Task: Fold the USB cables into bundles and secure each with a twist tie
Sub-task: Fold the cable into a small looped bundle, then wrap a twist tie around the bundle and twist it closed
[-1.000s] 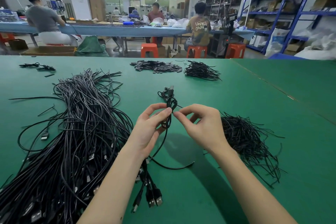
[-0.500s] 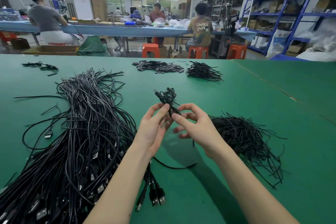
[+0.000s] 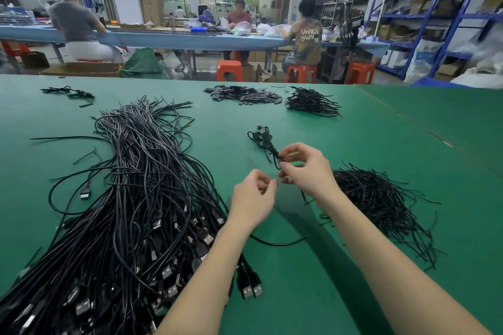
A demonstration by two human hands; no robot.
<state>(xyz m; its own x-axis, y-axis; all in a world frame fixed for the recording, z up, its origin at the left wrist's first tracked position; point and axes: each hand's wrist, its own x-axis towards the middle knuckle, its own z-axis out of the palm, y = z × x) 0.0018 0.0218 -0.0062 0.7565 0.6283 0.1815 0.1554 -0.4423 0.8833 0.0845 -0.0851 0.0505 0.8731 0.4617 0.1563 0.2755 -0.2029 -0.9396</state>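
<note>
Folded cable bundle (image 3: 265, 141): a small black bundle held just above the green table (image 3: 381, 130), near the middle of the view. Its looped end points away from the person; its near end sits in the right hand's fingers.
Twist tie: it cannot be told apart from the black cable at the pinch point, so whether it is fully wound is unclear.
Risk: judging from the light fingertip hold, the loops could spring apart if the tie is not yet tight. The bundle could also slip down onto the table, since only one hand holds it.
Right hand (image 3: 304, 171): fingers curled, thumb and fingertips pinching the near end of the bundle.
Left hand (image 3: 253, 198): just beside the right hand, fingers loosely curled toward each other. It seems to hold nothing, though a thin tie end between the fingertips cannot be ruled out.
Loose USB cables (image 3: 130, 212): a large heap to the person's left, plugs toward the near edge.
Twist tie pile (image 3: 381, 204): a spread of thin black ties to the right, behind the right forearm.
Far table edge: a smaller cable bunch (image 3: 310, 102) and a pile of flat dark pieces (image 3: 242, 94).
</note>
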